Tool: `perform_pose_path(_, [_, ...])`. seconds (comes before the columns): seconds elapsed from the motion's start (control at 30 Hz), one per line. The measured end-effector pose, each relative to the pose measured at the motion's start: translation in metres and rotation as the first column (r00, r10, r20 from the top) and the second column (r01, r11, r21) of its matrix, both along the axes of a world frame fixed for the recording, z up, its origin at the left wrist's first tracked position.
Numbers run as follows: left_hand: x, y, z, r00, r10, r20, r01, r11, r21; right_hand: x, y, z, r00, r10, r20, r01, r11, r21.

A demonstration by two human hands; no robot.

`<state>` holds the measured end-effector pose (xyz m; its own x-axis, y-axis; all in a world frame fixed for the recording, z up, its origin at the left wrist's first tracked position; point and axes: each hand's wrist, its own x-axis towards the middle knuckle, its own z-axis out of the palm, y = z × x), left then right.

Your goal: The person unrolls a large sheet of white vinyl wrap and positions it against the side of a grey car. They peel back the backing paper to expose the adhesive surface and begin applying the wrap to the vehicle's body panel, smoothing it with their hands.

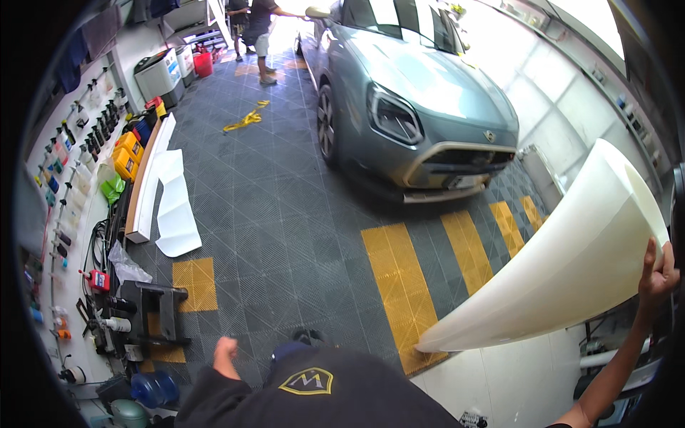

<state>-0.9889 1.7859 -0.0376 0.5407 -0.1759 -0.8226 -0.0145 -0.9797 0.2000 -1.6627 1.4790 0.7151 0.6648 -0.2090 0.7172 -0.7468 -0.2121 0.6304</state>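
Observation:
A large, loosely rolled white sheet (556,264) slants across the right side, its wide open end up high and its narrow end down by the yellow floor tiles. My right hand (658,272) is raised at the far right, fingers wrapped on the roll's edge near that wide end. Close to my body, my left hand (226,349) hangs with curled fingers, and nothing shows in it. Ahead of me stands a light blue-grey car (428,93), its front turned toward me and apart from the roll.
A flat white sheet (177,207) lies on the floor beside a long box (151,178). A black step stool (160,310) stands at left, below wall racks of bottles. Yellow straps (247,118) lie on the tiles. Another person (262,36) stands beside the car.

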Motion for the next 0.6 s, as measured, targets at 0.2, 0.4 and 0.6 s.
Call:
perform_pose_path(0.2, [0.123,-0.007,0.024,0.985,0.169,0.020,-0.169,0.986,-0.003,0.119,-0.094,0.015,0.922,0.165,0.351,-0.178,0.984,0.006])
perform_pose_path(0.4, [0.134,-0.159,0.002,0.977,0.193,-0.092,-0.213,0.901,-0.379,0.207,-0.238,0.011,0.768,0.420,0.483,-0.432,0.897,-0.094])
perform_pose_path(0.6, [0.125,-0.276,0.035,0.975,0.085,-0.205,-0.172,0.875,-0.453,0.296,-0.413,-0.011,0.540,0.525,0.658,-0.699,0.715,0.003])
